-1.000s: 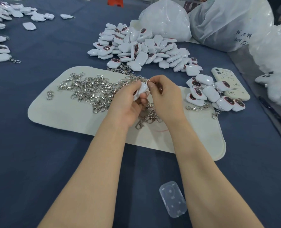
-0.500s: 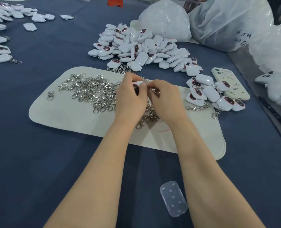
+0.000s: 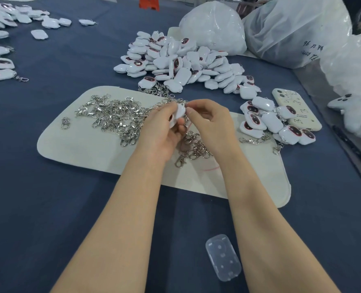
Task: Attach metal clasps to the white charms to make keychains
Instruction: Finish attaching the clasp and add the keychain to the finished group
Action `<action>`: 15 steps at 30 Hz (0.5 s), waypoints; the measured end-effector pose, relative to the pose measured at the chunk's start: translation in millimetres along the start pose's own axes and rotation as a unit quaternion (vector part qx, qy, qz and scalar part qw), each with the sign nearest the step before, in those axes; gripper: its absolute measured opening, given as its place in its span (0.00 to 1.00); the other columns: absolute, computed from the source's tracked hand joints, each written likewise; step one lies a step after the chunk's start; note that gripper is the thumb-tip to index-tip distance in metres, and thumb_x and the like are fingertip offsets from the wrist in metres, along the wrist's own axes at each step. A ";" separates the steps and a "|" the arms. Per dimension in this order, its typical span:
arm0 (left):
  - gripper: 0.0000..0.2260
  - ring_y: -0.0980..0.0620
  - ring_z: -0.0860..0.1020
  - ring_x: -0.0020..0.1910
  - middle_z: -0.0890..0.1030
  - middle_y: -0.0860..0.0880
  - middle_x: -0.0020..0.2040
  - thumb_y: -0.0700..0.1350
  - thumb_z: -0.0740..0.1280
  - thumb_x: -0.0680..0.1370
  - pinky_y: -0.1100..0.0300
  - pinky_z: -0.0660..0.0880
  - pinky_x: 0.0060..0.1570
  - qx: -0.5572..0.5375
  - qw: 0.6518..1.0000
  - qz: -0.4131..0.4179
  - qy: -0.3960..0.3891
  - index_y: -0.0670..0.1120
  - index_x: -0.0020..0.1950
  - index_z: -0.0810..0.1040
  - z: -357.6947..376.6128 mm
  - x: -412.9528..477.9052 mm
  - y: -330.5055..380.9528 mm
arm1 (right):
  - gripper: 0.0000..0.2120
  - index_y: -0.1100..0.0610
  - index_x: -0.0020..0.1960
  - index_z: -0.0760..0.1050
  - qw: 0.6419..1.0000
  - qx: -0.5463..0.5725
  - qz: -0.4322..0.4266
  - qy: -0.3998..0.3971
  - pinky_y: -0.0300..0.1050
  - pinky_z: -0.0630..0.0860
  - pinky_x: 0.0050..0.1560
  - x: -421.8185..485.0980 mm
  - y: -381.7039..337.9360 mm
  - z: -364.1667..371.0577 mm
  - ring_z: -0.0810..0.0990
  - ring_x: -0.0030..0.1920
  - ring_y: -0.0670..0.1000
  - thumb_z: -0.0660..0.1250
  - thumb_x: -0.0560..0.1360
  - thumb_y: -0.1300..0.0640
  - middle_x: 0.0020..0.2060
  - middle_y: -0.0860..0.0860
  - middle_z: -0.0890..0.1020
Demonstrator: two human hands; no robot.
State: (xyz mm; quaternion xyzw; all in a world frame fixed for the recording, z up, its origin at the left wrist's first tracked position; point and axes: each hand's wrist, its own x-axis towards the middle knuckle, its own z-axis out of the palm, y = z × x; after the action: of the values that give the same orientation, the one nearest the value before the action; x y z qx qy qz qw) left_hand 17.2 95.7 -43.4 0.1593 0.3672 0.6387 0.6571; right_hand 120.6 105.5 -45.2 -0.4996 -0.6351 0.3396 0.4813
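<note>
White charm (image 3: 179, 112) was up over the pale mat (image 3: 80, 144), gripped in the left hand (image 3: 160, 132). The right hand (image 3: 209, 123) pinched its top edge, fingers curled; any clasp there was hidden. It looked like the hooking-on step. Next would likely come a careful push and a gentle tug.

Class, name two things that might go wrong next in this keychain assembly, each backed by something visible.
1. The left hand grips the charm while the right hand pinches at its top edge, over the clasp pile; a dropped part might vanish in it.
2. The clasps look tangled, so pulling one may drag others off the mat.
</note>
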 end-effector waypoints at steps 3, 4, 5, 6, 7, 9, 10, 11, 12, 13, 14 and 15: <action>0.06 0.59 0.70 0.21 0.75 0.49 0.31 0.39 0.60 0.80 0.68 0.67 0.22 -0.002 1.000 -0.005 -0.011 0.42 0.45 0.73 1.4 -1.3 0.1 | 0.06 0.53 0.45 0.77 1.000 0.011 -0.006 0.017 0.34 0.75 0.48 -0.5 -1.0 2.1 0.79 0.42 0.42 0.67 0.75 0.64 0.39 0.43 0.81; 0.06 0.59 0.70 0.21 0.75 0.49 0.30 0.39 0.60 0.80 0.68 0.67 0.23 -0.005 1.000 -0.007 -0.014 0.42 0.45 0.73 2.1 -1.6 -0.3 | 0.06 0.53 0.45 0.77 0.999 0.023 -0.006 0.028 0.37 0.76 0.49 -0.6 -1.5 2.3 0.79 0.43 0.43 0.66 0.76 0.64 0.39 0.44 0.80; 0.05 0.59 0.70 0.21 0.75 0.50 0.29 0.39 0.60 0.80 0.68 0.67 0.22 -0.005 1.000 -0.008 -0.014 0.42 0.45 0.73 2.7 -1.8 -0.6 | 0.07 0.52 0.44 0.76 0.999 0.035 -0.006 0.036 0.39 0.76 0.50 -0.8 -2.3 3.0 0.79 0.43 0.45 0.66 0.76 0.63 0.39 0.44 0.80; 0.05 0.59 0.70 0.21 0.76 0.50 0.28 0.39 0.60 0.80 0.68 0.67 0.22 -0.001 1.000 -0.006 -0.013 0.42 0.45 0.73 3.5 -2.0 -1.1 | 0.07 0.51 0.43 0.76 0.998 0.045 -0.004 0.042 0.41 0.76 0.51 -1.0 -2.9 3.9 0.79 0.44 0.45 0.65 0.76 0.63 0.39 0.45 0.80; 0.04 0.59 0.70 0.21 0.76 0.51 0.27 0.39 0.61 0.80 0.68 0.67 0.22 0.007 1.000 -0.003 -0.013 0.42 0.46 0.73 3.9 -2.0 -1.7 | 0.08 0.51 0.43 0.75 0.998 0.053 0.000 0.046 0.41 0.75 0.50 -1.4 -3.5 5.0 0.78 0.43 0.45 0.65 0.77 0.63 0.39 0.45 0.79; 0.02 0.59 0.70 0.21 0.76 0.51 0.27 0.39 0.61 0.80 0.68 0.68 0.22 0.033 0.999 0.006 -0.010 0.43 0.49 0.72 4.4 -1.9 -2.3 | 0.09 0.50 0.42 0.73 0.997 0.058 0.006 0.052 0.39 0.74 0.48 -2.3 -4.5 7.0 0.77 0.41 0.43 0.64 0.77 0.63 0.38 0.45 0.78; 0.02 0.59 0.70 0.22 0.76 0.51 0.28 0.39 0.61 0.80 0.68 0.68 0.22 0.046 0.999 0.013 -0.006 0.43 0.49 0.72 4.1 -2.0 -2.7 | 0.09 0.51 0.43 0.73 0.997 0.056 0.004 0.053 0.39 0.74 0.48 -2.5 -4.6 7.1 0.76 0.41 0.43 0.63 0.78 0.63 0.38 0.44 0.78; 0.02 0.59 0.70 0.22 0.76 0.51 0.29 0.39 0.61 0.80 0.67 0.68 0.22 0.061 0.998 0.022 0.000 0.44 0.48 0.72 3.7 -2.0 -3.2 | 0.08 0.52 0.43 0.73 0.998 0.046 -0.002 0.053 0.40 0.74 0.48 -2.5 -4.6 6.6 0.76 0.40 0.44 0.63 0.77 0.63 0.38 0.44 0.78; 0.03 0.59 0.70 0.22 0.75 0.50 0.29 0.39 0.62 0.80 0.67 0.68 0.22 0.076 0.997 0.031 0.009 0.44 0.46 0.72 3.3 -2.2 -3.7 | 0.07 0.53 0.44 0.74 0.998 0.028 -0.011 0.051 0.40 0.74 0.47 -2.3 -4.8 5.3 0.76 0.40 0.44 0.63 0.77 0.63 0.38 0.44 0.78; 0.04 0.58 0.70 0.22 0.75 0.50 0.30 0.39 0.62 0.80 0.67 0.68 0.22 0.094 0.995 0.040 0.020 0.45 0.45 0.73 2.7 -2.4 -4.3 | 0.06 0.54 0.45 0.74 0.999 0.003 -0.021 0.047 0.39 0.74 0.47 -2.2 -5.2 3.9 0.76 0.40 0.44 0.64 0.77 0.63 0.38 0.43 0.78; 0.05 0.58 0.70 0.21 0.75 0.50 0.30 0.39 0.63 0.79 0.67 0.68 0.22 0.112 0.992 0.050 0.030 0.46 0.44 0.73 2.1 -2.6 -4.7 | 0.05 0.55 0.45 0.75 0.998 -0.024 -0.032 0.040 0.37 0.73 0.47 -2.1 -5.2 2.2 0.76 0.40 0.44 0.64 0.77 0.63 0.38 0.44 0.79; 0.05 0.58 0.71 0.21 0.75 0.49 0.31 0.40 0.63 0.79 0.67 0.68 0.22 0.130 0.989 0.063 0.039 0.47 0.44 0.73 1.5 -2.5 -5.2 | 0.04 0.56 0.46 0.76 0.997 -0.053 -0.045 0.033 0.37 0.72 0.47 -2.0 -5.1 0.4 0.76 0.41 0.45 0.64 0.77 0.63 0.39 0.45 0.79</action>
State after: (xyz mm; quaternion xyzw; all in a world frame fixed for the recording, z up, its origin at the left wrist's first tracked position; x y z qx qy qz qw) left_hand 22.2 93.0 -45.2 0.2411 0.4613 0.6314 0.5748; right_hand 118.7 102.3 -41.3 -0.5061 -0.6577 0.2672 0.4898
